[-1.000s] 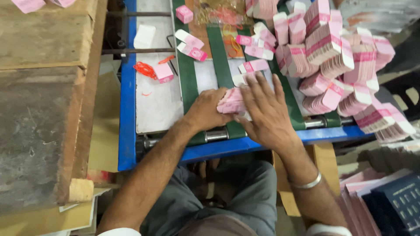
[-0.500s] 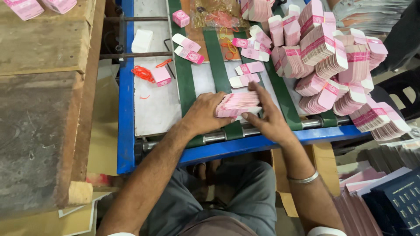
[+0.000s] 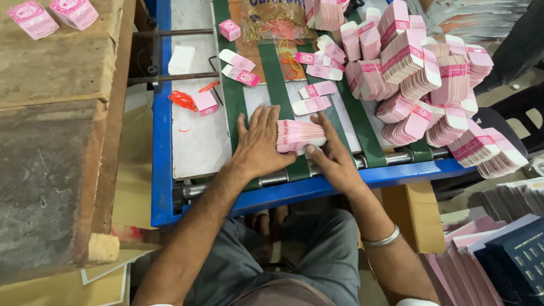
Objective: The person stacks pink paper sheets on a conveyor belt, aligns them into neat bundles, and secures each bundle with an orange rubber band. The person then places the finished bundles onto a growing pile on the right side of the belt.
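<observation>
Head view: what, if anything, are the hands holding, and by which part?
Both hands hold one stack of flat pink cartons on the green belt. The left hand presses its left end; the right hand grips its right end, thumb underneath.

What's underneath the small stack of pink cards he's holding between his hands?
The stack of flat pink cards lies across a green conveyor belt and the white table surface. The left hand and right hand cover its ends, so what's beneath there is hidden.

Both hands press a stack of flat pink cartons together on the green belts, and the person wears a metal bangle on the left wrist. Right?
Not quite: the head view shows the metal bangle on the right wrist. The left hand and right hand do press the stack of flat pink cartons together on the green belts.
</observation>
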